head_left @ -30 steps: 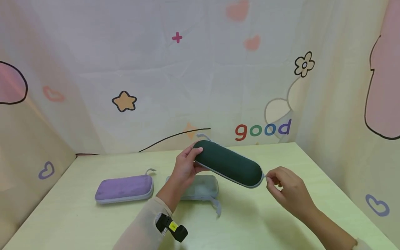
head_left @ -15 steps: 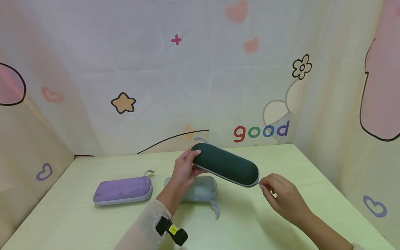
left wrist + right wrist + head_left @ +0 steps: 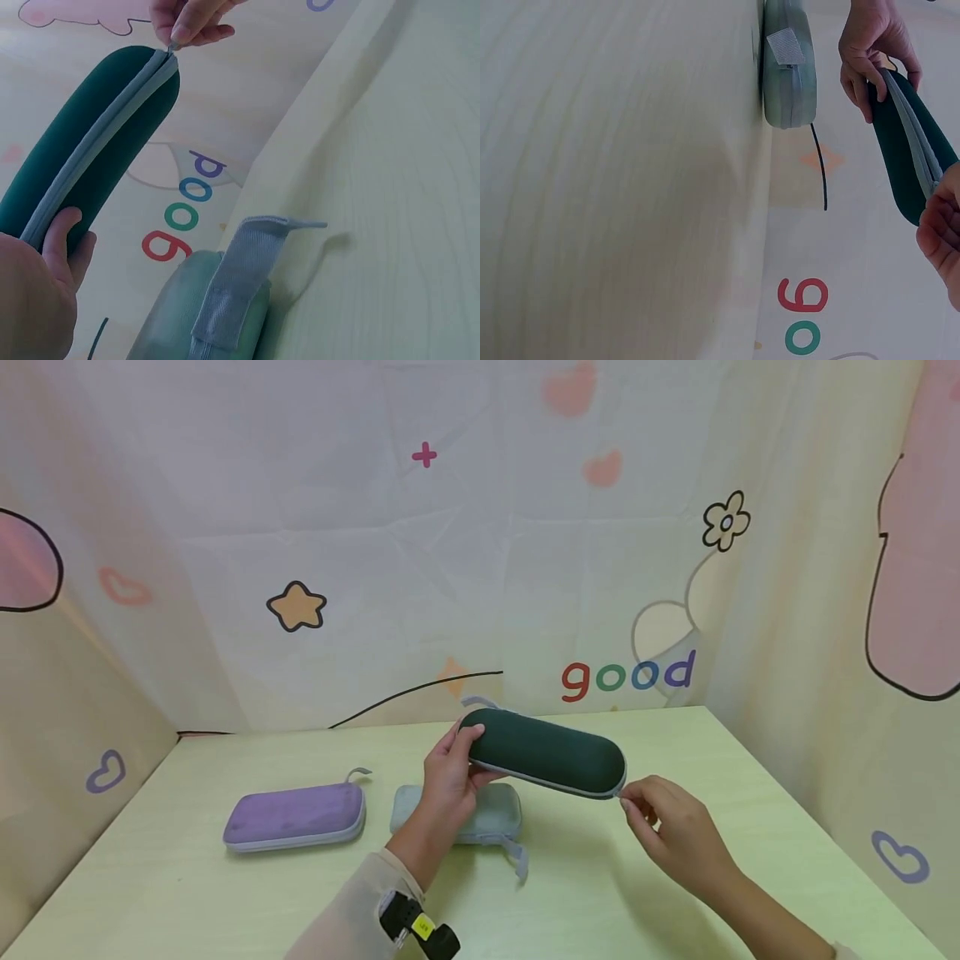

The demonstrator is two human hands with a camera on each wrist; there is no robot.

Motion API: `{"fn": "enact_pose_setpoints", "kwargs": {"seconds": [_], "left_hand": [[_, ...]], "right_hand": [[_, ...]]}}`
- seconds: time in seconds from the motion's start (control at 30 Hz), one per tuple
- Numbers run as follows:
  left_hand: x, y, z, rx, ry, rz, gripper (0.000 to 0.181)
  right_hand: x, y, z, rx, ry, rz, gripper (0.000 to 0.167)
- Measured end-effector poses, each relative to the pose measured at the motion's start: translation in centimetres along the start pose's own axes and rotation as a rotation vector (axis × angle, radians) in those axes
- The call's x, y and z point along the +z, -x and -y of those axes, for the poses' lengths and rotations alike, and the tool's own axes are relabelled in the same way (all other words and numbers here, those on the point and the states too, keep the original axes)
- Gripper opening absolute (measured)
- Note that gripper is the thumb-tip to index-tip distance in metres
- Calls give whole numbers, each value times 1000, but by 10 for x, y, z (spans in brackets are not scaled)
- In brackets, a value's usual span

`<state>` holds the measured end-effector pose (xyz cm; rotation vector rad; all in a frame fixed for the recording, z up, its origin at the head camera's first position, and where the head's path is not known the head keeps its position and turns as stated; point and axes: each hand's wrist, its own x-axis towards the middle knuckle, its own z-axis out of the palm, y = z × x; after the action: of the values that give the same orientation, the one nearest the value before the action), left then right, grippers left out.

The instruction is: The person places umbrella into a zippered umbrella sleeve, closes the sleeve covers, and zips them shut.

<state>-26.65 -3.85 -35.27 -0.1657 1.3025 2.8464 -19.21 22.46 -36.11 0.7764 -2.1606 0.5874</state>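
Note:
A dark green zippered pencil case is held up above the table, its right end a little lower. My left hand grips its left end, thumb on the broad face and fingers behind. At the other end, the fingertips of my right hand pinch the small zipper pull. Grey zipper tape runs along the case's edge in the left wrist view; how far the zip is undone I cannot tell. Behind my left wrist, a pale green pencil case lies on the table, partly hidden.
A purple pencil case lies to the left on the pale table, its loop standing up. The pale green case's grey strap hangs toward the front. A printed curtain encloses the back and sides.
The dark green case has turned nearer to level. My right hand has shifted slightly left and down, and the zipper pull now sits at the case's lower right corner rather than its tip.

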Motion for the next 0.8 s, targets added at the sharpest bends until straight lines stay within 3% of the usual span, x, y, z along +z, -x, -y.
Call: {"fn": "enact_pose_setpoints", "kwargs": {"seconds": [0.23,0.8], "left_hand": [[5,6,3,-8,45,-66,51],[20,26,18,-45,124,-140,58]], "right_hand": [[2,-2,2,66,-22,6,24],[13,-3,7,199,-49,-19,19]]}}
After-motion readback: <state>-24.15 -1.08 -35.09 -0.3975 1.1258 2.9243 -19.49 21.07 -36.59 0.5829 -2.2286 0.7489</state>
